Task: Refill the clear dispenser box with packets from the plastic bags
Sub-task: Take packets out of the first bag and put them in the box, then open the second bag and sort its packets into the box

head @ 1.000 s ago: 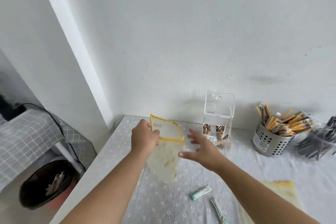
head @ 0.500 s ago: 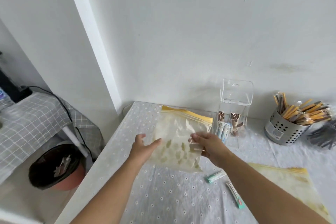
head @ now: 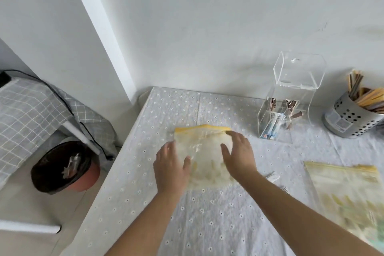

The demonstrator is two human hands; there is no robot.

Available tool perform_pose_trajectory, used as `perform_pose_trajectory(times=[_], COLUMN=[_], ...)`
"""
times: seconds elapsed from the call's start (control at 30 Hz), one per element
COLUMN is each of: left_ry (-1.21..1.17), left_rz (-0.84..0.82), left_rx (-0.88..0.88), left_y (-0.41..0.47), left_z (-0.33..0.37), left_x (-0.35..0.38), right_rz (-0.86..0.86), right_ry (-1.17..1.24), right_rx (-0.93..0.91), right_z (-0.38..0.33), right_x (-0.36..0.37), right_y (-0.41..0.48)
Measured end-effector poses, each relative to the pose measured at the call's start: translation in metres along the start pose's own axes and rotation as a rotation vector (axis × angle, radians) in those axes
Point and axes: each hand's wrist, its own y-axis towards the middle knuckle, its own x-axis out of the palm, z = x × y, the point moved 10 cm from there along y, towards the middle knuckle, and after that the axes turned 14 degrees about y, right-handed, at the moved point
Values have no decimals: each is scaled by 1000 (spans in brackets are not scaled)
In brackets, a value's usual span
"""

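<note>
A clear plastic bag (head: pixel 204 147) with a yellow zip strip lies flat on the table. My left hand (head: pixel 170 164) rests flat on its left edge and my right hand (head: pixel 239 156) lies flat on its right side, fingers straight. The clear dispenser box (head: pixel 288 97) stands at the back right with its lid raised; several brown and blue packets sit in its lower part. A second plastic bag (head: pixel 349 191) lies at the right edge. Loose packets (head: pixel 272 176) show just past my right forearm.
A perforated metal cup (head: pixel 349 118) with wrapped sticks stands right of the dispenser. The table (head: pixel 207 224) has a pale flower-print cloth, and its left edge drops to the floor. A bin (head: pixel 64 167) with a black liner stands there. The wall is close behind.
The bag was held up in the air, then lowered and laid flat on the table. Both hands went from gripping it to lying flat on it.
</note>
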Motion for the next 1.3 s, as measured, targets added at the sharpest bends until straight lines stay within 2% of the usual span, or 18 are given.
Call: perform_pose_trajectory(times=[0.07,0.13,0.2,0.3,0.47,0.63,0.7,0.83,0.97,1.1,1.17,1.3], left_ry=[65,150,242,308,354,401,415,249,126,122,157,243], left_rz=[-36,-219,-365,-414,-398,-504,-457,-339,-377,-454,-508,-630], left_rx=[249,362,348,353,378,369,363,421,574,661,686,713], left_y=[0,-4,-9,-13,-15,-11,-6,-13,-39,-63,-73,-98], left_z=[34,45,31,14,10,11,27,107,203,282,314,354], left_x=[9,44,73,93,98,91,74,49,56,83,105,143], right_rz=[-134,-294,-408,-445,-434,-573,-597,-447,-289,-207,-225,-439], right_ry=[-19,-112,-281,-444,-459,-456,-319,-163,-194,-324,-379,-415], right_rx=[-114,-83,-59,-181,-205,-181,-126,-35,109,218,258,325], right_z=[-17,-4,22,41,48,47,44,59,118,183,214,259], right_x=[30,62,83,92,88,81,60,-19,-110,-185,-207,-212], right_y=[-11,-17,-22,-28,-29,-29,-28,-27,-25,-28,-29,-32])
